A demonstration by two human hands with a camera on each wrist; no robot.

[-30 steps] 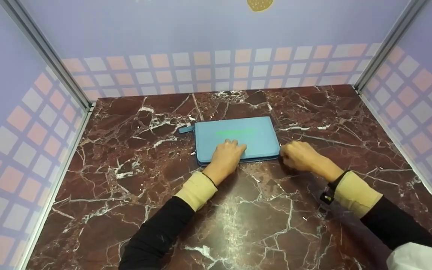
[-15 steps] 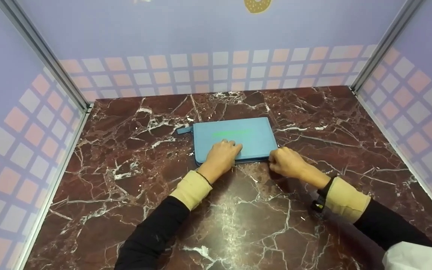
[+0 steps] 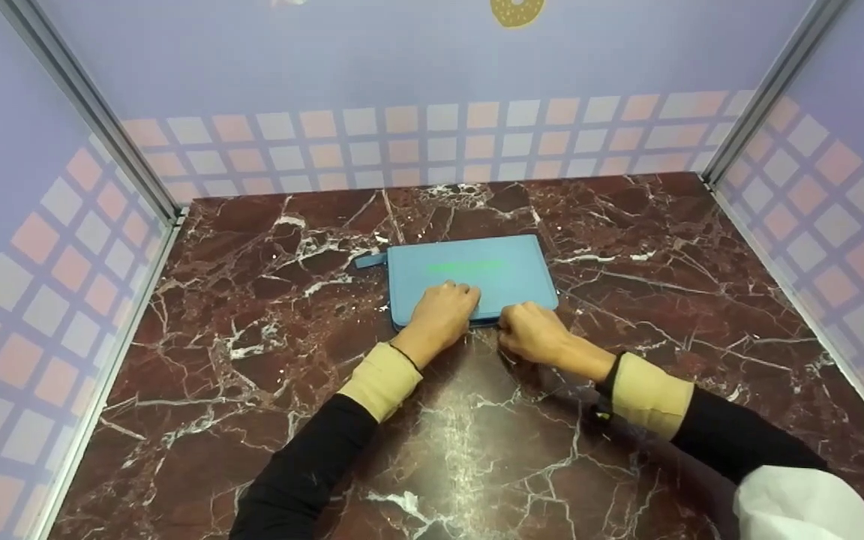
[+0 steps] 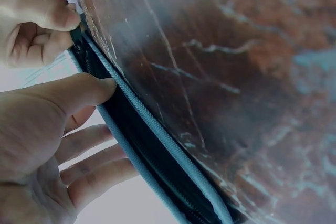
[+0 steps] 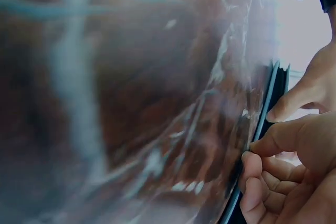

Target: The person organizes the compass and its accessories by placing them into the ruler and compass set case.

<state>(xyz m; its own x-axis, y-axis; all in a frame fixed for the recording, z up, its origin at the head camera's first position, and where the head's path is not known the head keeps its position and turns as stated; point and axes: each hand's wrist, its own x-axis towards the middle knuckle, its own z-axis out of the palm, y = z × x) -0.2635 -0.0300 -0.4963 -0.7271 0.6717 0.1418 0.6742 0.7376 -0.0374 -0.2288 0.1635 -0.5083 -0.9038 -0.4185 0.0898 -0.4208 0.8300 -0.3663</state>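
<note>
A light blue zippered case (image 3: 511,262) with green marking lies flat on the table. Across its top rests my left hand (image 3: 441,311), fingers on the cover and thumb (image 4: 97,88) bent over the near edge, on the zipper side. At that same edge, my right hand (image 3: 533,332) pinches the dark zipper pull (image 4: 77,34) between thumb and fingers. Between the two blue rims, the dark zipper band (image 4: 142,135) shows in the left wrist view. The fingertips of both hands are close together.
A short blue strap (image 3: 370,260) sticks out from the case's left end. The dark red marbled table (image 3: 289,420) is bounded by a back wall (image 3: 432,67) and side walls with pastel squares.
My right hand has slid left along the near edge of the case, from its right corner toward my left hand. The left hand has stayed on the cover.
</note>
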